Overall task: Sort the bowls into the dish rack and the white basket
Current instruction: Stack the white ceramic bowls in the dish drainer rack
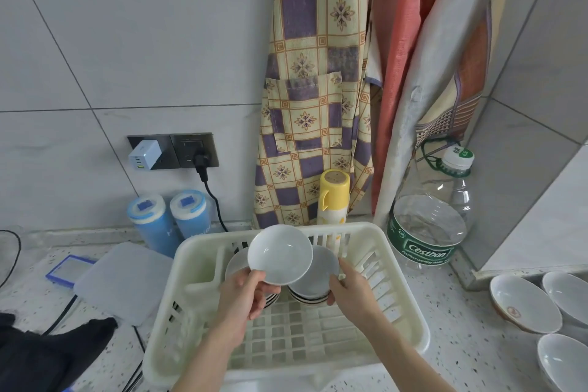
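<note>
A white slatted basket [404,289] sits on the speckled counter in front of me. My left hand [245,296] holds a small white bowl [280,253] by its near rim, tilted above the basket. My right hand [350,288] grips the right edge of the top bowl of a stack of bowls [313,280] leaning inside the basket. Another stack [237,262] stands behind my left hand, mostly hidden. More white bowls [525,302] wait at the right edge of the counter.
A large clear water bottle [429,219] stands right of the basket, a yellow can [332,197] behind it, two blue-lidded containers [168,219] to the left. A frosted plastic lid [124,280], cables and dark cloth [47,356] lie at left. Aprons hang on the wall.
</note>
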Demonstrator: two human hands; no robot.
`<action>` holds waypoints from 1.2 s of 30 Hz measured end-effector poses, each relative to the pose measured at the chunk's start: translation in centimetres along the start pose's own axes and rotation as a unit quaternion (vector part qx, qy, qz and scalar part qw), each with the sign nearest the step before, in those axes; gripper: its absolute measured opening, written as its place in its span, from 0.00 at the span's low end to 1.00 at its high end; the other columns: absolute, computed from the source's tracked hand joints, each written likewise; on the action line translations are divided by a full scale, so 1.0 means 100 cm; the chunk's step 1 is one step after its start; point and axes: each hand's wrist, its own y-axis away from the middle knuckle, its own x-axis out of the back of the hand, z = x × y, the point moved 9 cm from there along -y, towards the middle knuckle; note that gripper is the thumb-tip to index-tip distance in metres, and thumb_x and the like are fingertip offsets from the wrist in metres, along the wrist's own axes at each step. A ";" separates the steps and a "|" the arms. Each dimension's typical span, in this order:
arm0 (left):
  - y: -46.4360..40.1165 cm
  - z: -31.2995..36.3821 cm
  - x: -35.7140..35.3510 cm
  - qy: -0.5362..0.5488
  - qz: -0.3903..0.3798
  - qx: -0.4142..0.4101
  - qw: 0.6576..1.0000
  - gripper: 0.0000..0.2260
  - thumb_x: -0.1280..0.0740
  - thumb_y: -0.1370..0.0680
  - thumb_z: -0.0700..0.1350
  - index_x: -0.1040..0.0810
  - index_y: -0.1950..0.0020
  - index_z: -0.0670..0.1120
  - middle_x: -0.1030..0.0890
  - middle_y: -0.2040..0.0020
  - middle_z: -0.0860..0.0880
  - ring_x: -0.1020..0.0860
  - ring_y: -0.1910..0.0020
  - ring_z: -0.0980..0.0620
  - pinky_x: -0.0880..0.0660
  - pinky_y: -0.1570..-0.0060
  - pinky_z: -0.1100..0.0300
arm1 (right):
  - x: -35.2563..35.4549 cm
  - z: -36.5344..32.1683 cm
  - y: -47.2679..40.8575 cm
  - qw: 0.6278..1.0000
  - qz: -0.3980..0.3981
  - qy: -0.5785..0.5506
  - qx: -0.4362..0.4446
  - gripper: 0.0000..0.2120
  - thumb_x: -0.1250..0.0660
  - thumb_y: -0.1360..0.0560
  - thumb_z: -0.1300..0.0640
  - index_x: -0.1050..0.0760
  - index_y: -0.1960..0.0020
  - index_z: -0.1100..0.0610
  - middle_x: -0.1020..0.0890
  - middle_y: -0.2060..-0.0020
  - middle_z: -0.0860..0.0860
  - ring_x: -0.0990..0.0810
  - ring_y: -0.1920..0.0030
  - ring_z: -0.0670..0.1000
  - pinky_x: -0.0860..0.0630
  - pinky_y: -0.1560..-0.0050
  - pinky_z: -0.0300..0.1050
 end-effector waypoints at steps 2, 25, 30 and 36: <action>0.000 -0.001 -0.003 -0.011 -0.008 0.000 1.000 0.08 0.39 0.21 0.36 0.21 0.49 0.38 0.16 0.65 0.37 0.37 0.83 0.55 0.44 0.82 0.67 | -0.001 0.001 -0.001 1.000 -0.002 0.003 0.000 0.22 0.43 0.21 0.57 0.33 0.28 0.46 0.18 0.74 0.47 0.22 0.71 0.41 0.31 0.72 0.33; 0.014 -0.007 -0.042 -0.102 -0.197 -0.017 0.975 0.20 0.32 0.22 0.57 0.37 0.35 0.69 0.13 0.53 0.45 0.32 0.79 0.56 0.37 0.79 0.66 | 0.017 -0.012 0.009 0.990 0.063 -0.112 0.060 0.17 0.38 0.24 0.64 0.27 0.40 0.48 0.25 0.76 0.48 0.29 0.74 0.44 0.33 0.72 0.35; 0.017 -0.004 -0.042 -0.094 -0.210 -0.012 0.973 0.28 0.32 0.29 0.64 0.37 0.31 0.67 0.13 0.49 0.46 0.31 0.78 0.56 0.38 0.79 0.66 | 0.020 -0.002 0.004 0.991 0.084 -0.105 0.026 0.17 0.39 0.25 0.61 0.29 0.40 0.46 0.17 0.69 0.55 0.17 0.67 0.50 0.23 0.64 0.46; 0.014 -0.014 -0.043 -0.087 -0.220 0.021 0.971 0.23 0.32 0.27 0.62 0.33 0.33 0.65 0.14 0.47 0.48 0.28 0.77 0.56 0.39 0.80 0.67 | 0.022 0.006 0.001 0.991 0.102 -0.085 -0.001 0.18 0.38 0.26 0.61 0.26 0.37 0.52 0.17 0.72 0.50 0.19 0.67 0.51 0.27 0.70 0.36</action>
